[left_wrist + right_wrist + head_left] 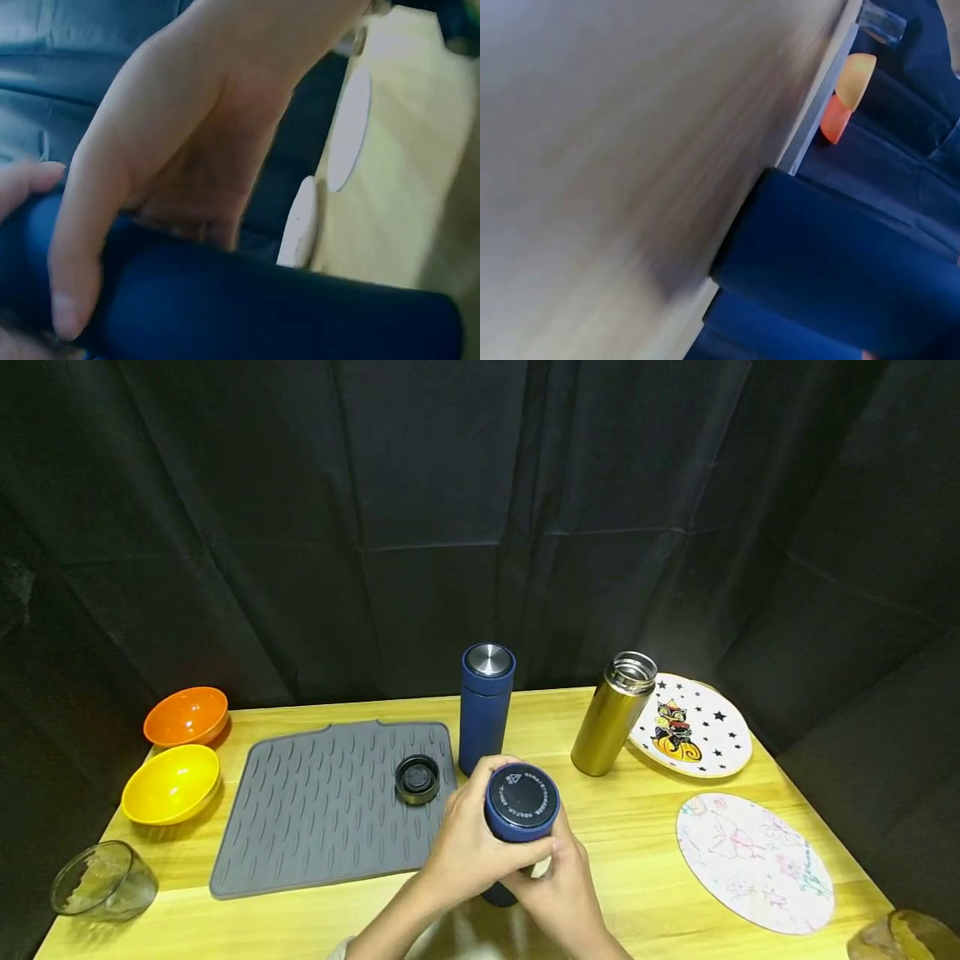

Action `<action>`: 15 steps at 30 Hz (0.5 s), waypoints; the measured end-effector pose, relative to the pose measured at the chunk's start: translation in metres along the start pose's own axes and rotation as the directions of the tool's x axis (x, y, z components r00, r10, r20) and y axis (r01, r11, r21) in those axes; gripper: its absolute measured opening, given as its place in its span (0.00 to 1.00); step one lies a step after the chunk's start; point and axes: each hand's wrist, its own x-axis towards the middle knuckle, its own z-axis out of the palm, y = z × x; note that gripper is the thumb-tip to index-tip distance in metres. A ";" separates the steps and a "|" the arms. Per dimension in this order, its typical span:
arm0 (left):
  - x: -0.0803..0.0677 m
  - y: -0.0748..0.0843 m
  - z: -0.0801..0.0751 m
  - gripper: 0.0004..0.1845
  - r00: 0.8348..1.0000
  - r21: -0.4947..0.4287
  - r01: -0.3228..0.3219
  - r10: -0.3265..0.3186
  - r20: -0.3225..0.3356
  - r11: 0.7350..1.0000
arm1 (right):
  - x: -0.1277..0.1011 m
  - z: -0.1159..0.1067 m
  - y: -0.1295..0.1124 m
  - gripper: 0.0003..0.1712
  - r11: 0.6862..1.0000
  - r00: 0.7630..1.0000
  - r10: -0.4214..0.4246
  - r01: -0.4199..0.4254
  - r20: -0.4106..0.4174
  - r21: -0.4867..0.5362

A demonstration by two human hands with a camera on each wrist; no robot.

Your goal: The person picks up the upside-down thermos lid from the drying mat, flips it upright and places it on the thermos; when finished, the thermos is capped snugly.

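A dark blue flask [521, 803] is held over the front of the wooden table [645, 827], tilted so its printed base faces the head camera. My left hand [474, 835] grips its side just below the base, and the left wrist view shows my left hand [150, 172] curled over the blue flask [285, 311]. My right hand [561, 883] wraps the flask's lower part from the right. The flask's lower end is hidden behind both hands. The right wrist view shows only the blue flask [840, 262] above the table [607, 150].
A second blue flask [486, 703] stands behind, and an open gold flask [613, 714] to its right. A black lid [417, 778] lies on the grey mat [315, 810]. Orange bowl [186, 716], yellow bowl [172, 782] and glass [103, 881] sit left; two plates [693, 727] [753, 860] sit right.
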 end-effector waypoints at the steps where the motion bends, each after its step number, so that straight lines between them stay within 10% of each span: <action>1: 0.002 -0.001 -0.001 0.40 1.000 -0.014 -0.022 0.022 0.012 1.000 | 0.001 -0.001 0.000 0.49 1.000 1.000 -0.016 0.016 0.011 0.017; 4: 0.011 -0.008 -0.012 0.36 0.980 -0.178 -0.082 0.112 0.166 0.981 | 0.003 -0.007 0.001 0.47 0.997 0.997 -0.035 0.031 0.069 0.070; 10: 0.029 -0.019 -0.027 0.35 0.868 -0.465 0.040 0.199 0.455 0.884 | 0.011 -0.016 0.002 0.38 0.989 0.972 0.042 -0.073 0.230 0.131; 15: 0.030 -0.020 -0.026 0.36 0.868 -0.508 0.072 0.197 0.456 0.859 | 0.015 -0.018 0.005 0.35 0.977 0.954 0.070 -0.125 0.291 0.174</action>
